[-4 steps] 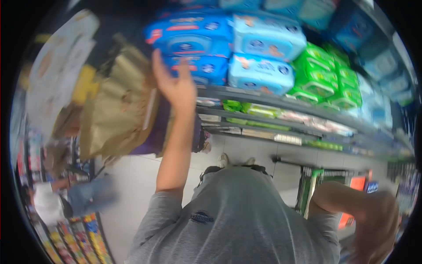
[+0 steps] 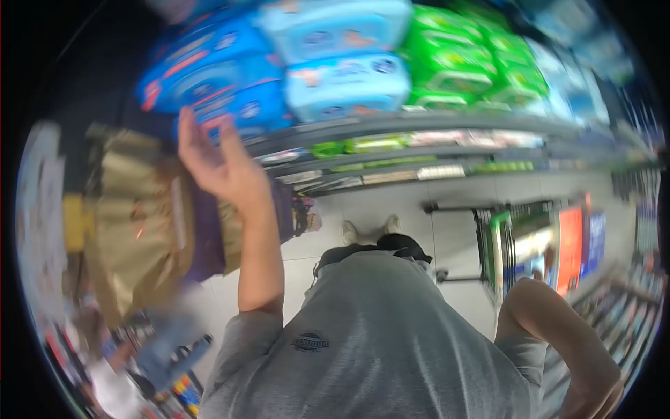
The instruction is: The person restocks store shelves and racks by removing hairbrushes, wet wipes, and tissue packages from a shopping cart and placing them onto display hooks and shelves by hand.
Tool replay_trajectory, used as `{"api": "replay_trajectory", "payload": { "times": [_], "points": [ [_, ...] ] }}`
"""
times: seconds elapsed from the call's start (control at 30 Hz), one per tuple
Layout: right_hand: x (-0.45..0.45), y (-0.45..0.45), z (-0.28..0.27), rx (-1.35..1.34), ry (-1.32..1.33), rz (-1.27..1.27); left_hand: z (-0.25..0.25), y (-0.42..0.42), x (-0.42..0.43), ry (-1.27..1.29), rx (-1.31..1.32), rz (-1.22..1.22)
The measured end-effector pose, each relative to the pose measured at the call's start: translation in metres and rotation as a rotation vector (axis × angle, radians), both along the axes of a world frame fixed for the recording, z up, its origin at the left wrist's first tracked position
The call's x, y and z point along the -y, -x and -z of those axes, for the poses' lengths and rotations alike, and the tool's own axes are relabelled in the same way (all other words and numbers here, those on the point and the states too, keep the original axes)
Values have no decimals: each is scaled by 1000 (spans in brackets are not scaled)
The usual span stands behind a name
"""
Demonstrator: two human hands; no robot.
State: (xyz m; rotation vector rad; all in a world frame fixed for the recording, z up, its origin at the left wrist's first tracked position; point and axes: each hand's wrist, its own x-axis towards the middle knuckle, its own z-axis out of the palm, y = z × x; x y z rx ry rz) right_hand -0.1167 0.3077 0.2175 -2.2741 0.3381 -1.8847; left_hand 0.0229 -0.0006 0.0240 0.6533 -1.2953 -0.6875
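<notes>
My left hand [image 2: 225,167] is raised on an outstretched arm, its thumb and fingers apart and nothing in it. Its fingertips overlap the lower edge of a stack of dark blue wipes packs [image 2: 209,80] on the shelf; whether they touch is unclear. Light blue wipes packs [image 2: 349,82] stand just to the right of that stack. Left of the hand hangs a large gold bag-like display [image 2: 136,234] with a purple side. Down at the lower right, my right hand [image 2: 600,399] is bent back near my side, its fingers mostly out of sight.
Green wipes packs [image 2: 450,59] stand farther right on the shelf [image 2: 391,124], with lower shelves beneath. A shopping cart [image 2: 499,241] holding boxes is on the floor to my right. Another person [image 2: 122,391] is at the lower left beside stocked shelves.
My view has swung, so the shelf and packs sit farther left while more of the cart shows. My left hand stays open by the blue packs. My right hand appears lower.
</notes>
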Motion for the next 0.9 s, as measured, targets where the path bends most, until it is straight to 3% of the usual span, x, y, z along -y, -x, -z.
{"api": "replay_trajectory", "payload": {
  "times": [0.17, 0.23, 0.43, 0.57, 0.6, 0.67, 0.73, 0.77, 0.83, 0.9],
  "points": [
    [-67, -27, 11, -22, -147, 305, 7, 69, -45, 88, -12, 254],
    [-93, -42, 9, -57, -222, 401, 10, 96, -73, 149, -31, 457],
    [-148, -52, 18, 69, -195, 676, 31, 163, -210, -13, -25, 1096],
    [-216, -51, 20, 30, -177, 644, 60, 186, -302, -93, 235, 1390],
    [-236, -45, 23, 42, -170, 500, 67, 190, -323, -78, 240, 1404],
    [-281, -30, 28, 45, -155, 374, 80, 200, -368, -166, 530, 1595],
    [-342, -13, 40, 104, -194, 378, 96, 217, -421, -204, 599, 1637],
    [-376, -4, 48, 143, -213, 376, 107, 225, -449, -259, 678, 1652],
    [-455, 6, 96, 477, -188, 719, 141, 249, -503, -309, 666, 1716],
    [-513, 38, 171, 1022, -167, 1148, 169, 274, -550, -339, 834, 1718]
  ]
}}
